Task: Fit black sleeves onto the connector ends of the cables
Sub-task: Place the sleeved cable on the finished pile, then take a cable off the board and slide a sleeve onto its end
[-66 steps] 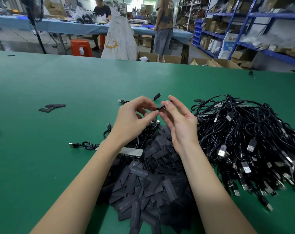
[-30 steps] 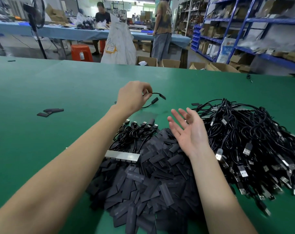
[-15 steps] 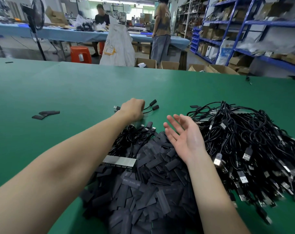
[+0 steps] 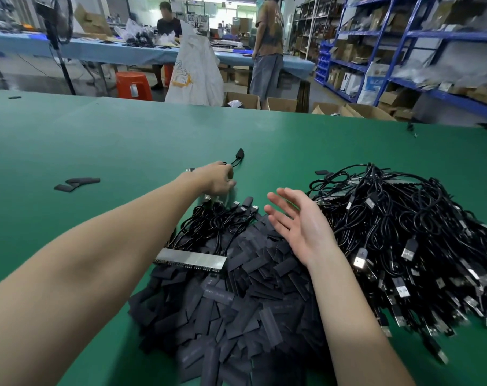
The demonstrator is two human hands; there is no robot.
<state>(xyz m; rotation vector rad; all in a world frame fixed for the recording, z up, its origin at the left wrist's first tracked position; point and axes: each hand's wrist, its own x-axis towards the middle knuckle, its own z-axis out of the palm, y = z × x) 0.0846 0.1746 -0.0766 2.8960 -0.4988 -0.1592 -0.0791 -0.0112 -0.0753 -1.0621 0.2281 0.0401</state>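
Observation:
My left hand (image 4: 218,179) reaches forward over the green table (image 4: 97,140), fingers curled round a thin black cable whose sleeved connector end (image 4: 240,155) sticks out beyond the knuckles. A bare USB plug (image 4: 190,170) shows at the hand's left side. My right hand (image 4: 296,218) hovers open, palm up, fingers spread, above the far edge of a big pile of flat black sleeves (image 4: 236,291). A large tangled heap of black cables (image 4: 404,232) with bare metal connectors lies to the right.
A small bunch of cables (image 4: 217,215) lies just behind the sleeve pile, under my left wrist. A metal strip (image 4: 190,259) rests on the pile's left side. A few loose sleeves (image 4: 78,183) lie far left. Two people work at a blue table behind.
My left hand carried the sleeved cable away from my right hand, forward and down to the table. My right hand let go, opened and stayed over the sleeve pile.

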